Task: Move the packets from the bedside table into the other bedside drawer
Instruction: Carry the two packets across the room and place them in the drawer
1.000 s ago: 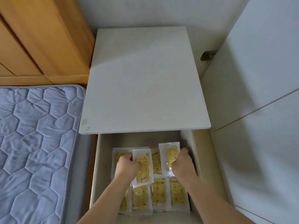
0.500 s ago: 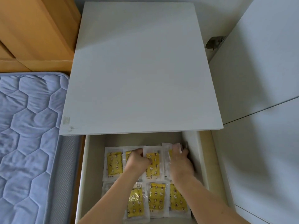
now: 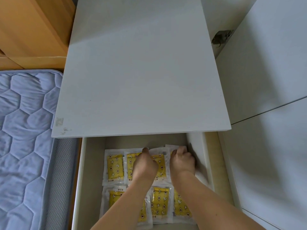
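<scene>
Both hands dropped lower w/ their packets. Left hand (image 3: 144, 165) pinches a packet (image 3: 159, 161) in the back row; right hand (image 3: 182, 161) curls on one by the drawer (image 3: 205, 156) wall. I think edges may overlap & bunch up if pushed.

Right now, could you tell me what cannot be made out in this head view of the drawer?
- Drawer back: hidden under the table top.
- Packets in the near row: partly covered by the forearms, and the full count is unclear.
- Right hand fingers: curled out of sight over a packet edge.
- Left hand grip: fingertips hidden.
- Packet print: too small to read.
</scene>
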`<action>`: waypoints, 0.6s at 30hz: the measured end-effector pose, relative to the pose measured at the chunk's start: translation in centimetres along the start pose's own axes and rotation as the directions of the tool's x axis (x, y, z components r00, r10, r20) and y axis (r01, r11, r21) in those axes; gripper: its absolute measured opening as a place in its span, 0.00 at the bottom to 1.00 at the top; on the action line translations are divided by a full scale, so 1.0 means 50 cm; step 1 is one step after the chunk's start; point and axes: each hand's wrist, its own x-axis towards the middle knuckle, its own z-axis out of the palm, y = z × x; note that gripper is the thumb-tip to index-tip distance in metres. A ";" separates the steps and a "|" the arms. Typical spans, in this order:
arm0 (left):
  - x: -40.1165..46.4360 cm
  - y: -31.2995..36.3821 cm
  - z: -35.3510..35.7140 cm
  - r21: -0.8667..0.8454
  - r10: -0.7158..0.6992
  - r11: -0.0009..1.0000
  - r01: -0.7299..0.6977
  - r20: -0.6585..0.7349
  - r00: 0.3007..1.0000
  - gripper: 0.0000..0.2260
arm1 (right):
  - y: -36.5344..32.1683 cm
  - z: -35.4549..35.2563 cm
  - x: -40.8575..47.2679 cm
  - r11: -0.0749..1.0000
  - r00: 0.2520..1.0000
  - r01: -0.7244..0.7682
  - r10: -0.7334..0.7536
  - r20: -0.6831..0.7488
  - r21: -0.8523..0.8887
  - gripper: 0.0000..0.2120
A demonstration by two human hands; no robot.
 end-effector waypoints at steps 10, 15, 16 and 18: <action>0.004 -0.006 0.014 0.142 0.040 0.989 -0.032 -0.055 0.998 0.18 | 0.017 0.025 -0.005 0.953 0.990 0.088 -0.115 -0.076 -0.291 0.32; 0.002 -0.006 0.010 0.191 0.048 0.981 -0.041 -0.035 0.998 0.22 | 0.032 0.004 -0.007 0.918 0.988 0.114 -0.146 -0.057 -0.379 0.32; -0.001 -0.007 0.006 0.211 0.059 0.976 -0.052 -0.030 0.998 0.23 | 0.035 -0.011 -0.010 0.927 0.985 0.132 -0.162 -0.057 -0.350 0.31; -0.011 -0.007 -0.009 0.244 0.074 0.967 -0.067 -0.019 0.997 0.23 | 0.040 -0.049 -0.021 0.938 0.977 0.178 -0.204 -0.056 -0.297 0.30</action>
